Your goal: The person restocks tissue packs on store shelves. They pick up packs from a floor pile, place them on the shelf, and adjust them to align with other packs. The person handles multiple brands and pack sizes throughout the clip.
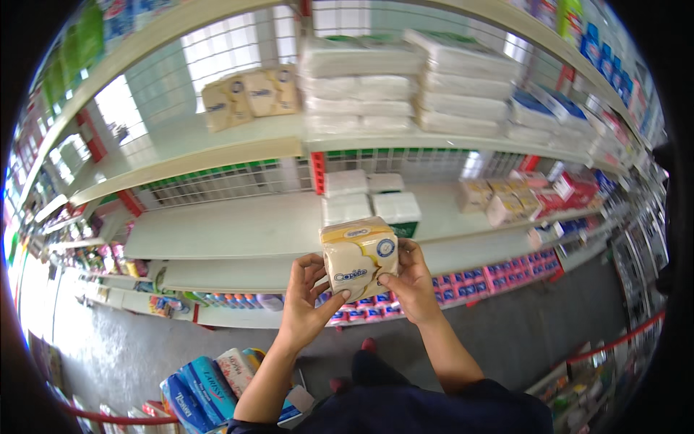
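Both of my hands hold one Cassie tissue pack (358, 259), cream and yellow in clear plastic film, in front of the shelves. My left hand (306, 304) grips its left side, with the thumb at the lower front edge. On the right side is my right hand (415, 285), its thumb pressed on the front face. Just behind the pack, white tissue packs (347, 209) with some green stand on the middle shelf. Two similar cream packs (249, 97) stand on the upper shelf at the left.
Stacked white packs (360, 87) fill part of the upper shelf (260, 130). Pink and blue packs (461, 287) line the bottom shelf. Blue and turquoise packages (203, 390) are piled low at the left, near my left forearm. A red rail (618, 339) runs at the lower right.
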The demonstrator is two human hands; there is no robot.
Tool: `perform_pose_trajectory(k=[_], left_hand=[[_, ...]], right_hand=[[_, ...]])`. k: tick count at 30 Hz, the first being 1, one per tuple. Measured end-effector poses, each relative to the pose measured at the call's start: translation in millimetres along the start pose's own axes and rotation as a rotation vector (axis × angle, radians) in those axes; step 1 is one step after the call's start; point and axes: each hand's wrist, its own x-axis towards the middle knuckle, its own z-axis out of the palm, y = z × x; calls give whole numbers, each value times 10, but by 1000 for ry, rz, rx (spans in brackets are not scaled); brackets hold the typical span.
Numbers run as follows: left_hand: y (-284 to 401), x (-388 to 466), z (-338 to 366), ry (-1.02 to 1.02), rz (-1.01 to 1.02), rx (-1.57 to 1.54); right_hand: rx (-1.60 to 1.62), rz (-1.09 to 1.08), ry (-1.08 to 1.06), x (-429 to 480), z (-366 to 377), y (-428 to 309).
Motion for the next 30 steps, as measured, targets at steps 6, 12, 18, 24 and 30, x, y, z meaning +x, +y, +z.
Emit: perform_pose_trajectory(k=[6, 12, 18, 24, 30], left_hand=[[-649, 293, 755, -156, -97, 48], [-1241, 848, 1592, -335, -33, 260], [-2049, 1620, 2506, -324, 8, 275], [-2644, 2221, 3118, -260, -29, 239], [-2901, 2326, 3353, -111, -85, 332]], right_hand=[[-171, 31, 178, -398, -945, -155], [-304, -60, 336, -506, -1905, -340], [-945, -137, 565, -144, -2994, -357], [-834, -165, 636, 319, -3807, -243], [-685, -141, 618, 453, -4220, 45]])
